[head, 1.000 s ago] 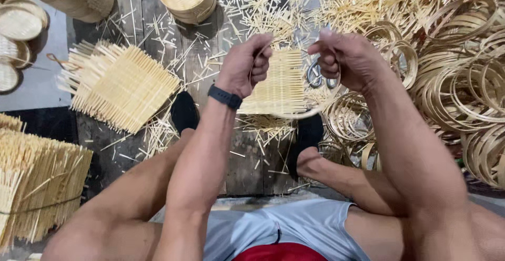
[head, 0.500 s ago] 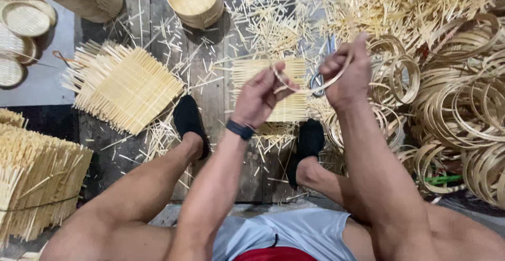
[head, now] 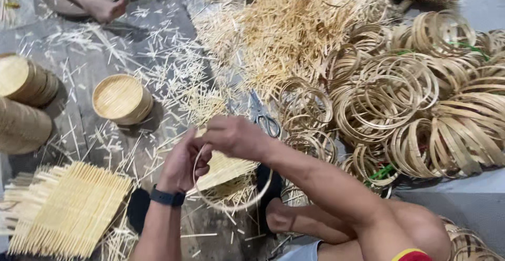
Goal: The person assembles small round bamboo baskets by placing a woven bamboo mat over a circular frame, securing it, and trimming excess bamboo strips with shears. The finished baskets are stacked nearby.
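Note:
My left hand [head: 185,164] and my right hand [head: 235,136] both grip a thin bamboo ring [head: 231,205] that hangs in front of me, its lower arc below my wrists. Under the ring lies a small woven bamboo mat [head: 223,170] between my feet. A black watch band sits on my left wrist. Scissors [head: 264,118] lie on the floor just beyond my right hand.
Stacks of bamboo rings [head: 410,103] fill the right side. A heap of bamboo sticks [head: 294,24] lies ahead. A round woven basket [head: 121,99] and stacked baskets [head: 23,103] stand at left, a square woven mat [head: 63,208] at lower left. Another person's foot [head: 105,9] shows at top left.
The camera has tilted up and shifted, showing more of the rings and stick heap. My hands have come closer together on the ring, and the scissers now lie on the floor.

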